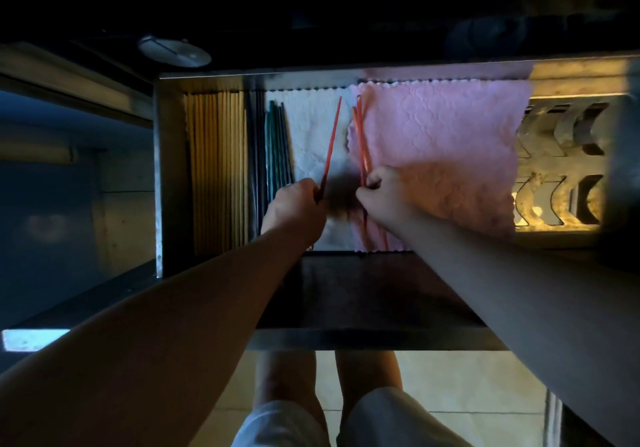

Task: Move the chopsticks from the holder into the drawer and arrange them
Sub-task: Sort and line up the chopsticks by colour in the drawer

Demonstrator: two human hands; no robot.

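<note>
Sorting is under way inside the drawer (159, 187). The left hand (298, 202) pinches 1 red chopstick (331, 141); the right hand (384, 193) is clamped on a red bundle (360, 135). Next, I judge, the single stick should lie beside the green chopsticks (277, 141), where bare white cloth (311, 124) leaves room short of the back wall.

We had both bare arms stretched forward, the left arm (173, 308) coming from the lower left and the right arm (502, 273) from the lower right, closing in toward each other. Our left hand (296, 204) was curled, back up, and pinched one chopstick (330, 141) near its end. Our right hand (384, 197), near it but apart, had its fingers curled round a bunch (360, 141) of them.
</note>
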